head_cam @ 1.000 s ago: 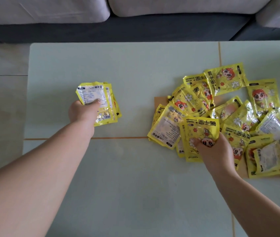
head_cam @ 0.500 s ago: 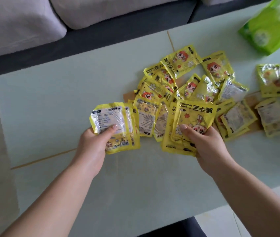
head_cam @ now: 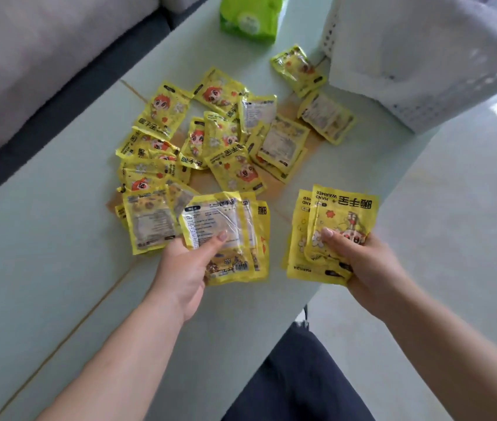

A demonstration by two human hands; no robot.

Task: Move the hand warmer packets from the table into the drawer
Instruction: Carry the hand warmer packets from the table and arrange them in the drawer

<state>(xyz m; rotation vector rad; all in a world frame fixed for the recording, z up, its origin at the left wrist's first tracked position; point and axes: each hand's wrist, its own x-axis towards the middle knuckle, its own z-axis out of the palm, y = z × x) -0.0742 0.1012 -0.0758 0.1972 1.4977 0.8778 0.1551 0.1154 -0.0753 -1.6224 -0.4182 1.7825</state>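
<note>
Left hand [head_cam: 185, 270] pinches packet stack [head_cam: 229, 235] — right hand [head_cam: 362, 259] pinches second stack [head_cam: 336, 221]. Loose packets [head_cam: 210, 141] scattered on surface [head_cam: 43, 253].

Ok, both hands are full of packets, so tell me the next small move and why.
Probably carry both handfuls right, toward the white perforated container. The left hand and the right hand each grip a stack of yellow foil hand warmer packets; many more lie on the pale green table.
</note>
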